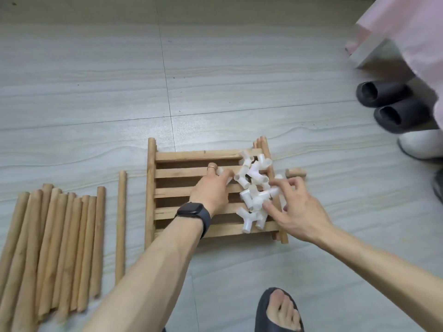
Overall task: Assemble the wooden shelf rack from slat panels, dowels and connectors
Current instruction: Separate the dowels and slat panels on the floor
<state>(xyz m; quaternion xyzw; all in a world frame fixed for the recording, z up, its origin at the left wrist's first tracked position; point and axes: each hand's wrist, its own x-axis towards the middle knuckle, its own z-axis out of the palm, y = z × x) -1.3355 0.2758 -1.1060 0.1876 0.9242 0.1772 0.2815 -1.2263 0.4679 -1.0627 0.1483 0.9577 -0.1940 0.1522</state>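
Observation:
A stack of wooden slat panels point(182, 155) lies on the floor in the middle of the view. A heap of white plastic connectors point(254, 178) covers its right half. My left hand point(212, 190), with a dark watch on the wrist, curls its fingers round one white connector point(221, 172) over the slats. My right hand point(294, 204) reaches into the heap from the right, and its thumb and fingers pinch another white connector point(275, 191). A bundle of long wooden dowels point(52, 248) lies at the left, with one single dowel point(121, 226) between it and the panels.
A short dowel piece point(297, 173) lies just right of the panels. Dark slippers point(393, 106) and a white shoe point(422, 144) stand at the right, below pink cloth point(417, 27) on white furniture. My foot in a dark slipper point(279, 312) is at the bottom.

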